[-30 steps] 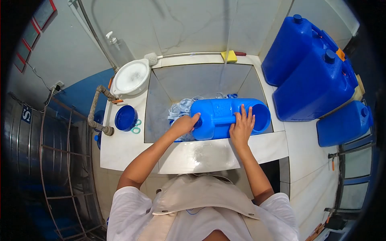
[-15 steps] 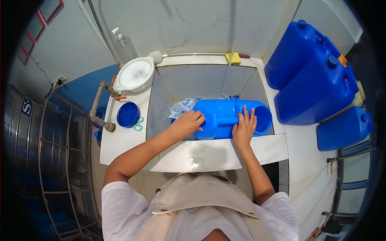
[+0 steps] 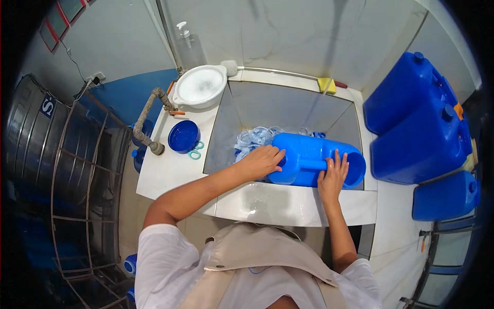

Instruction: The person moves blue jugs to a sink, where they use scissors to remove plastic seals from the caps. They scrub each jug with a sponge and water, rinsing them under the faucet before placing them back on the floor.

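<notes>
A blue plastic water jug (image 3: 303,149) lies on its side over the front of the sink, its wide round opening facing right. My left hand (image 3: 263,160) is closed at the jug's left end, its fingers curled round a dark blue cap (image 3: 282,161). My right hand (image 3: 333,176) rests on the jug beside the round opening, fingers stretched out and lying on the plastic near the handle. Behind and left of the jug, a heap of clear and blue plastic pieces (image 3: 252,138) sits in the sink, partly hidden by the jug and my left hand.
A white basin (image 3: 200,101) of suds, a blue bowl (image 3: 183,137) and green-handled scissors (image 3: 196,150) stand left of the sink (image 3: 303,98). A yellow sponge (image 3: 326,85) and a brush (image 3: 278,72) lie along the back ledge. Large blue jerrycans (image 3: 411,139) line the right counter.
The view has shifted, so everything appears farther right and slightly changed in height. Both hands keep their places on the jug, with no clear movement of the jug in the sink.
</notes>
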{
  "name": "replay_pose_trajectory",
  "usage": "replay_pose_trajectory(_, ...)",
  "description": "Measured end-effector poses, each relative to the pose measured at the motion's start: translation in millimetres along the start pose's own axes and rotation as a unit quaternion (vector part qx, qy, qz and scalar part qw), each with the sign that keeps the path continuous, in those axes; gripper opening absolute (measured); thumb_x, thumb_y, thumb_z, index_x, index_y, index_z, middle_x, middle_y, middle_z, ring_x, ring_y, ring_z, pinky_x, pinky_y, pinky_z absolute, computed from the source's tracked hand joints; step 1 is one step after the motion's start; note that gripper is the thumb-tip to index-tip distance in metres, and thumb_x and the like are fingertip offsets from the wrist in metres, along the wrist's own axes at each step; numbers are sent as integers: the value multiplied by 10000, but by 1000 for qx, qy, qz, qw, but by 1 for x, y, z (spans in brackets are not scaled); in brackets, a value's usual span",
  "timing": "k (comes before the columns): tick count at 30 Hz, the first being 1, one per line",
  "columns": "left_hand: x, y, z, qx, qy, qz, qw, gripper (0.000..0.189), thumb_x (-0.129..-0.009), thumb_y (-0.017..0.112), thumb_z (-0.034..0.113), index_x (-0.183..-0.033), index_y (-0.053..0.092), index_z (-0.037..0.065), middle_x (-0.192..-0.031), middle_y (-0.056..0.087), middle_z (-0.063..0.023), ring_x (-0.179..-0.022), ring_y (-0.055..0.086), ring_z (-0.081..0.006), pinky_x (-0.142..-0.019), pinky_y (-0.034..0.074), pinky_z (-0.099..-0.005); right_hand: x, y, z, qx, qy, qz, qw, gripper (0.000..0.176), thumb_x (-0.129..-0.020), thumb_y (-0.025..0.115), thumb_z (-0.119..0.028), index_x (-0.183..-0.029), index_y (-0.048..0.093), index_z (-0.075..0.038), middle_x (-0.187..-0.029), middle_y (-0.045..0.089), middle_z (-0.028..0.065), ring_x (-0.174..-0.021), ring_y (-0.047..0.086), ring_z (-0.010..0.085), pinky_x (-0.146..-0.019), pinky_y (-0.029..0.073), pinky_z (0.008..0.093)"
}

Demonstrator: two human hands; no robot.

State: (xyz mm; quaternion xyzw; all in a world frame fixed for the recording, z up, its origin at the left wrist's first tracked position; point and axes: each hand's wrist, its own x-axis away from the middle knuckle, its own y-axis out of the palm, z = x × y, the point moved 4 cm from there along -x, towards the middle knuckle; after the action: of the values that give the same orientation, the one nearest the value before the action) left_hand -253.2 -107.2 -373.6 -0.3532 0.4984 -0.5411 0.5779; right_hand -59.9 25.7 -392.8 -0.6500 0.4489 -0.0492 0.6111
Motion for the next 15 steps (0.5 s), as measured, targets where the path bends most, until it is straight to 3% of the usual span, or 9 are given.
replay_pose_trajectory(2,11,-35,-7,62,-91,71,991,599,-748,675,356,-1165,486,-30,-1005,576,-188,-939,549,-355,-772,435,-440,-3,-6,11,-10,13,-12,1000,339,-710,530,0,-1046,568,-26,-1387,376,182,-1352,206,391,-1094,132,537)
replay_pose_trajectory(4,44,-46,-57,-38,-219,212,952,573,-729,696,324,-1134,518,-39,-982,594,-205,-924,560,-385,-775,439,-445,-3,-12,31,-3,41,-44,998,391,-682,549,15,-1069,577,-35,-1385,364,211,-1341,222,412,-1094,161,527)
replay_pose_trajectory(5,71,-44,-86,-152,-265,265,914,438,-727,693,258,-1022,568,-41,-936,601,-196,-878,572,-378,-757,453,-443,-5,-15,46,0,48,-39,998,391,-682,549,15,-1069,577,-35,-1385,364,211,-1341,222,412,-1094,161,527)
replay_pose_trajectory(6,98,-40,-114,-168,-406,166,883,343,-719,686,217,-925,586,-39,-957,594,-194,-891,569,-356,-756,464,-436,-6,-15,62,-1,41,-87,995,411,-671,551,28,-1075,578,-40,-1382,368,217,-1341,224,412,-1094,176,515)
replay_pose_trajectory(9,146,-25,-152,-170,-466,58,866,226,-754,643,166,-863,581,-22,-937,579,-211,-862,579,-358,-748,471,-455,-24,-25,85,16,5,-147,989,386,-686,536,26,-1060,605,-40,-1342,421,231,-1290,340,386,-1070,275,445)
replay_pose_trajectory(11,152,-20,-162,-141,-478,62,865,196,-770,620,149,-858,575,-20,-930,577,-217,-848,582,-370,-750,469,-466,-58,-34,84,-62,53,-284,955,313,-726,512,-8,-1013,636,-13,-1219,530,238,-1156,493,363,-1001,368,407)
replay_pose_trajectory(13,128,-29,-161,-110,-490,68,862,166,-786,598,132,-853,570,-18,-924,575,-224,-833,585,-381,-752,466,-477,-114,-40,64,-147,51,-217,964,273,-777,474,-61,-972,646,23,-1039,612,235,-996,576,376,-892,439,404)
replay_pose_trajectory(14,100,-44,-137,-103,-449,76,884,152,-798,572,116,-859,565,-23,-932,576,-229,-825,586,-387,-751,462,-482,-142,-34,61,-191,25,-193,962,275,-786,470,-75,-969,641,38,-984,627,236,-973,579,389,-865,449,415)
replay_pose_trajectory(15,71,-49,-117,-95,-409,81,904,140,-810,546,100,-866,560,-28,-940,577,-234,-817,587,-394,-751,459,-487,-175,-14,60,-259,17,-192,947,281,-806,473,-108,-965,632,60,-887,645,228,-830,631,340,-794,482,400)
